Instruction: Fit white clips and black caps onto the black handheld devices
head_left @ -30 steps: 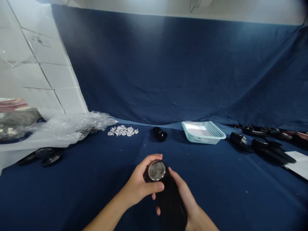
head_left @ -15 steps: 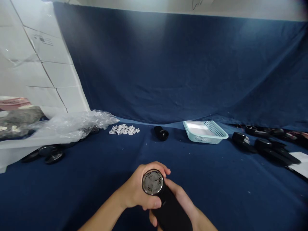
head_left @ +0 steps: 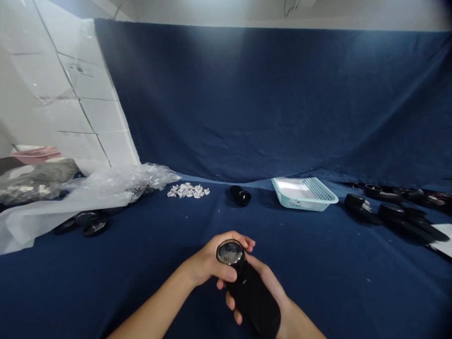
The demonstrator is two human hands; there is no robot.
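Note:
Between both hands, low in the middle of the head view, is a black fabric shaver (head_left: 254,301) with a round, perforated metal head. My left hand (head_left: 208,261) is closed around the head end, its thumb lying across the front just below the metal disc. My right hand (head_left: 270,280) wraps the handle from behind and the right, with several fingertips showing at the handle's left side. The shaver is tilted, its head up and to the left. Part of each hand is hidden behind it.
Beyond the hands lie a pile of small white pieces (head_left: 189,190), a black cylindrical part (head_left: 240,195) and a light-blue basket (head_left: 305,205). Black round parts (head_left: 95,227) and plastic wrap (head_left: 116,181) are at left. Black housings (head_left: 406,221) lie at right. White boxes (head_left: 102,113) stand back left.
The shaver's head has tipped, so its metal disc now looks flatter. Both hands keep hold of it and sit slightly higher and further right. The whole view has shifted a little.

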